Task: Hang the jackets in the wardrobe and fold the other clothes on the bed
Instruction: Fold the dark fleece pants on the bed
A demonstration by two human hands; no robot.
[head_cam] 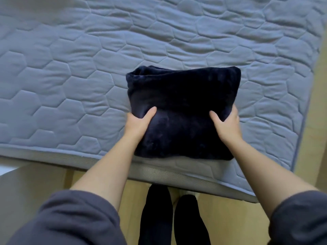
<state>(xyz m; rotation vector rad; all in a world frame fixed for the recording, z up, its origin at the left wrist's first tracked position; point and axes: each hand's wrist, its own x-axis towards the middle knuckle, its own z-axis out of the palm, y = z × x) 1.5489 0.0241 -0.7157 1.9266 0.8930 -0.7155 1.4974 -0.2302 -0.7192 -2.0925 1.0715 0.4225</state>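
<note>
A dark navy fleece garment (182, 96), folded into a thick square bundle, lies near the front edge of the bed (70, 85). My left hand (139, 122) grips the bundle's left side, thumb on top and fingers tucked beneath. On the opposite side my right hand (225, 123) holds it the same way. The bundle's near edge reaches the mattress edge. No jacket or wardrobe is in view.
The grey quilted mattress with a hexagon pattern fills most of the view; its right edge (302, 121) runs down the right side. Wooden floor (226, 214) shows below, with my dark-trousered legs (169, 218) standing against the bed.
</note>
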